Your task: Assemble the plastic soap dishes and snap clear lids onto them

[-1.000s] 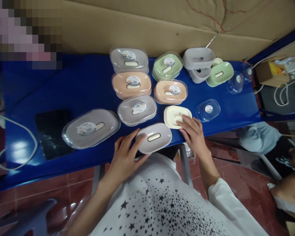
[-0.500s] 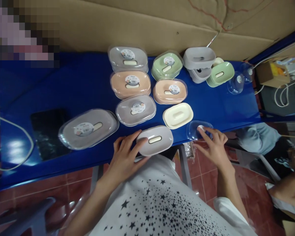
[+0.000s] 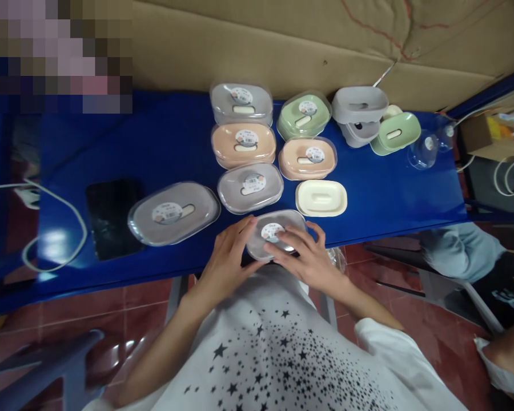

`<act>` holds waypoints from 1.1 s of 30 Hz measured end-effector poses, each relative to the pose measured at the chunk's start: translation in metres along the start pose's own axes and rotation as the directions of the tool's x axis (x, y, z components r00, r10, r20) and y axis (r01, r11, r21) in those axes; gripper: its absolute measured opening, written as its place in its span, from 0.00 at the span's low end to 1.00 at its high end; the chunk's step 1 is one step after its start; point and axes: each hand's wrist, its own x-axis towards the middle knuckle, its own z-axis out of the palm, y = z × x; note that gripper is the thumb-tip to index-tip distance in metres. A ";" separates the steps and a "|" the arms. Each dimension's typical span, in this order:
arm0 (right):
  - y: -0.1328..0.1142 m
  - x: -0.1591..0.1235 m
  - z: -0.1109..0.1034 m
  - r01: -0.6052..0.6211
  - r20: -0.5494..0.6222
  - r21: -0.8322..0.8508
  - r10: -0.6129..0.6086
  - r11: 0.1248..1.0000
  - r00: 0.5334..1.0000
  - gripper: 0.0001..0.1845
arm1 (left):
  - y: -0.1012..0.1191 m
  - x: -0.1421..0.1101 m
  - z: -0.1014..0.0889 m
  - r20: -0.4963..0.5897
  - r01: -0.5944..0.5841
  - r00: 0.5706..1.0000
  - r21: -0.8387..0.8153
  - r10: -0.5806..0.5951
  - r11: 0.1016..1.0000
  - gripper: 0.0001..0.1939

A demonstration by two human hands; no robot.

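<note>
A grey soap box (image 3: 261, 246) sits at the front edge of the blue table (image 3: 163, 142), with a clear lid (image 3: 278, 224) bearing a round sticker on top of it. My left hand (image 3: 228, 258) grips the box's left side, fingers curled round it. My right hand (image 3: 305, 257) lies over the lid, its fingers pressed on the top and right edge. A cream box (image 3: 321, 198) without a lid lies just behind, to the right.
Lidded boxes in grey (image 3: 173, 213), peach (image 3: 243, 144) and green (image 3: 303, 116) fill the table's middle and back. Open grey trays (image 3: 358, 111), a green box (image 3: 394, 132) and loose clear lids (image 3: 422, 149) stand far right. A black slab (image 3: 113, 214) and white cable (image 3: 55, 228) lie left. Another person's hand (image 3: 512, 345) shows lower right.
My right hand left the cream box, picked the clear lid up from the right and brought it onto the grey box. My left hand stayed on the grey box.
</note>
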 end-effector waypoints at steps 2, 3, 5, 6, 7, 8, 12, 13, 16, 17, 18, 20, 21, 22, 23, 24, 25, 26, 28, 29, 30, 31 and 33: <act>0.005 0.002 0.002 0.028 -0.005 0.017 -0.028 0.999 1.000 0.22 | 0.000 0.000 -0.002 0.008 0.015 1.000 0.000 -0.015 1.000 0.47; 0.010 0.001 0.001 0.050 0.003 0.052 -0.051 0.997 0.999 0.23 | 0.001 -0.001 -0.003 0.009 0.024 1.000 -0.001 -0.024 1.000 0.48; 0.025 -0.004 -0.001 0.072 0.018 0.127 -0.075 0.989 0.997 0.26 | 0.004 -0.001 -0.004 -0.004 0.043 0.999 -0.008 -0.043 0.999 0.49; 0.035 -0.009 -0.003 0.048 0.033 0.132 -0.053 0.990 0.998 0.28 | 0.005 -0.002 -0.004 -0.012 0.055 0.998 -0.011 -0.056 0.998 0.50; 0.046 -0.014 -0.006 -0.004 0.053 0.106 -0.001 0.994 0.999 0.30 | 0.006 -0.002 -0.005 -0.019 0.069 0.997 -0.015 -0.070 0.997 0.50; 0.057 -0.020 -0.009 -0.076 0.075 0.054 0.072 0.996 0.995 0.31 | 0.007 -0.003 -0.005 -0.022 0.081 0.996 -0.020 -0.081 0.997 0.49; 0.095 -0.053 -0.025 -0.350 0.063 -0.122 0.359 0.929 0.931 0.26 | 0.007 -0.004 -0.007 -0.025 0.078 0.997 -0.028 -0.079 0.997 0.47; 0.101 -0.062 -0.029 -0.399 0.024 -0.128 0.405 0.908 0.914 0.23 | 0.007 -0.004 -0.007 -0.022 0.064 0.998 -0.018 -0.064 0.998 0.47; 0.112 -0.085 -0.040 -0.508 -0.082 -0.144 0.501 0.849 0.861 0.20 | 0.011 0.004 -0.003 -0.006 0.005 1.000 0.038 -0.005 0.999 0.47; 0.113 -0.090 -0.042 -0.529 -0.101 -0.153 0.520 0.835 0.849 0.20 | 0.015 0.008 0.000 0.001 -0.018 1.000 0.062 0.018 0.998 0.47; 0.114 -0.095 -0.044 -0.548 -0.120 -0.163 0.535 0.821 0.837 0.20 | 0.020 0.014 0.005 0.006 -0.035 0.999 0.088 0.035 0.996 0.47; 0.117 -0.101 -0.045 -0.589 -0.164 -0.185 0.566 0.787 0.808 0.17 | 0.033 0.032 0.018 0.002 -0.045 0.999 0.145 0.046 0.988 0.46; 0.118 -0.103 -0.044 -0.613 -0.197 -0.196 0.582 0.765 0.789 0.16 | 0.041 0.044 0.025 -0.007 -0.031 0.999 0.173 0.033 0.984 0.45; 0.120 -0.106 -0.044 -0.641 -0.236 -0.206 0.598 0.740 0.766 0.14 | 0.049 0.057 0.033 -0.020 -0.018 1.000 0.201 0.022 0.979 0.44; 0.121 -0.109 -0.044 -0.668 -0.277 -0.214 0.612 0.713 0.741 0.13 | 0.057 0.072 0.042 -0.018 -0.011 1.000 0.227 0.015 0.974 0.41; 0.122 -0.113 -0.044 -0.694 -0.316 -0.219 0.623 0.686 0.716 0.12 | 0.065 0.086 0.050 -0.001 -0.008 1.000 0.241 0.009 0.970 0.39; 0.121 -0.117 -0.045 -0.714 -0.347 -0.220 0.631 0.664 0.694 0.12 | 0.072 0.100 0.057 0.013 -0.005 1.000 0.246 0.002 0.969 0.38; 0.119 -0.120 -0.045 -0.726 -0.362 -0.221 0.636 0.651 0.681 0.12 | 0.078 0.111 0.062 0.012 0.003 1.000 0.243 -0.007 0.970 0.38; 0.109 -0.127 -0.047 -0.725 -0.354 -0.223 0.639 0.652 0.683 0.11 | 0.085 0.124 0.068 -0.005 0.005 1.000 0.187 -0.004 0.982 0.41; 0.101 -0.128 -0.048 -0.710 -0.323 -0.222 0.637 0.668 0.700 0.11 | 0.085 0.125 0.069 -0.015 -0.004 1.000 0.143 0.007 0.990 0.41; 0.091 -0.127 -0.049 -0.685 -0.276 -0.216 0.629 0.696 0.726 0.10 | 0.085 0.122 0.067 -0.026 -0.015 1.000 0.104 0.017 0.994 0.40; 0.080 -0.125 -0.049 -0.649 -0.219 -0.203 0.612 0.733 0.760 0.09 | 0.082 0.116 0.064 -0.032 -0.031 0.999 0.078 0.033 0.996 0.37; 0.058 -0.114 -0.047 -0.538 -0.078 -0.148 0.532 0.830 0.843 0.09 | 0.074 0.096 0.056 -0.007 -0.101 0.995 0.092 0.102 0.991 0.29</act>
